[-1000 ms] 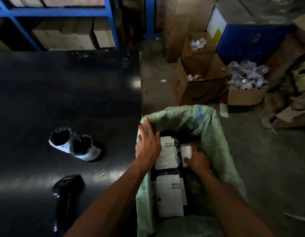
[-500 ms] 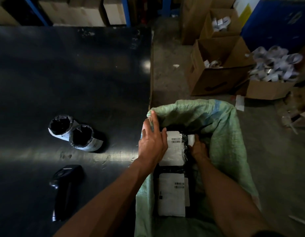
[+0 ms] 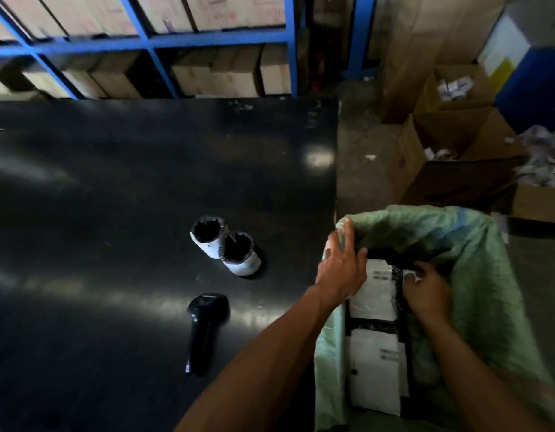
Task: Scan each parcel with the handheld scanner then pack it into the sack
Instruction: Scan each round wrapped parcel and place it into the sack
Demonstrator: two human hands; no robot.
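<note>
A green woven sack (image 3: 475, 244) stands open at the table's right edge. Inside lie black-wrapped parcels with white labels, one higher (image 3: 375, 291) and one nearer me (image 3: 375, 378). My left hand (image 3: 341, 269) rests at the sack's left rim with fingers straight, touching the upper parcel's left side. My right hand (image 3: 425, 291) is inside the sack with fingers curled on that parcel's right end. Two short round parcels (image 3: 226, 249) stand on the black table (image 3: 114, 182). The black handheld scanner (image 3: 204, 325) lies on the table near its front.
Open cardboard boxes (image 3: 450, 169) with paper scraps sit on the concrete floor beyond the sack. Blue shelving (image 3: 164, 42) with cartons runs behind the table. A blue container (image 3: 531, 88) stands at the far right.
The head camera has tilted up, showing more shelving. My right hand has shifted up along the parcel's right end inside the sack. My left hand stays at the sack's rim.
</note>
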